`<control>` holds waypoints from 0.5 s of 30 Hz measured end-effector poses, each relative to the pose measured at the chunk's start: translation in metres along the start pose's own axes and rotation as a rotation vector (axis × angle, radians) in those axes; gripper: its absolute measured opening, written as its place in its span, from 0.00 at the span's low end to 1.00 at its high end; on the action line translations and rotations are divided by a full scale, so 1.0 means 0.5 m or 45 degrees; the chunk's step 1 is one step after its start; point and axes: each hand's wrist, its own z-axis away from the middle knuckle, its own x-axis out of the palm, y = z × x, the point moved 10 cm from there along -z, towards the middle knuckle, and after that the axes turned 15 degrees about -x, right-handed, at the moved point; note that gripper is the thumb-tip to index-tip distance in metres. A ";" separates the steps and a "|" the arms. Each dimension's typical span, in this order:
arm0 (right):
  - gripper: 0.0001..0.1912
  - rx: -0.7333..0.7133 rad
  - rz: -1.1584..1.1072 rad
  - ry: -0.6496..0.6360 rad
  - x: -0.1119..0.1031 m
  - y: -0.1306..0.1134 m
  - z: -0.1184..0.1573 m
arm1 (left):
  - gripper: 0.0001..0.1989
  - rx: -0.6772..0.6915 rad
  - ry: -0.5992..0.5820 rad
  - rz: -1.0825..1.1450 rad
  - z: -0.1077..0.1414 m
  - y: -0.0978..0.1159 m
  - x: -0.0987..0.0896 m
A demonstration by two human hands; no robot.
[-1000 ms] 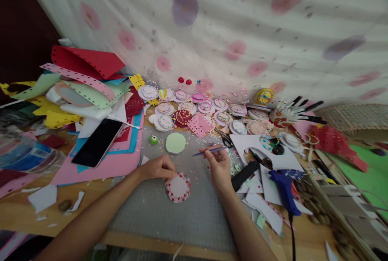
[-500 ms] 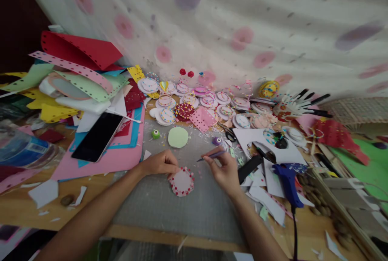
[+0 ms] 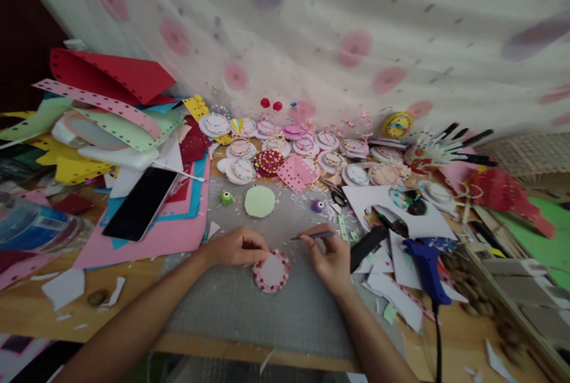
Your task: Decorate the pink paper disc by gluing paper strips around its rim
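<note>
A pale round paper disc (image 3: pixel 272 273) with small red dots around its rim is on the grey cutting mat (image 3: pixel 214 317). My left hand (image 3: pixel 240 247) pinches its upper left edge, fingers closed. To the right, above the mat, my right hand (image 3: pixel 328 252) grips a slim, dark, pointed tool (image 3: pixel 318 235) like a pen; its tip points left, apart from the disc. I cannot make out whether it is tweezers or a blade. A light green paper circle (image 3: pixel 259 201) lies beyond both hands, between a small green ornament (image 3: pixel 226 198) and a purple one (image 3: pixel 317 205).
Behind the mat are several decorated round paper pieces (image 3: pixel 240 148). A phone (image 3: pixel 140 203) rests on coloured sheets at left, near a plastic bottle (image 3: pixel 35 225). Scissors (image 3: pixel 338 196), paper scraps and a blue glue gun (image 3: pixel 425 270) with its cord lie at right.
The camera view has shifted slightly. My left hand and the disc have moved a little to the right, closer to the tool. The tool in my right hand lies flatter.
</note>
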 end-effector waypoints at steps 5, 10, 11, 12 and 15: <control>0.04 0.049 -0.096 0.253 -0.024 -0.005 -0.027 | 0.24 -0.096 0.377 0.060 -0.001 -0.003 -0.027; 0.05 0.100 -0.313 0.403 0.001 -0.012 -0.032 | 0.11 0.042 0.801 0.148 0.033 0.027 -0.082; 0.04 0.099 -0.322 0.394 0.009 -0.015 -0.028 | 0.10 0.089 0.789 0.150 0.034 0.035 -0.081; 0.04 0.094 -0.322 0.377 0.016 -0.019 -0.025 | 0.08 0.130 0.766 0.157 0.034 0.041 -0.078; 0.04 0.077 -0.303 0.329 0.027 -0.028 -0.016 | 0.06 0.180 0.723 0.196 0.032 0.043 -0.071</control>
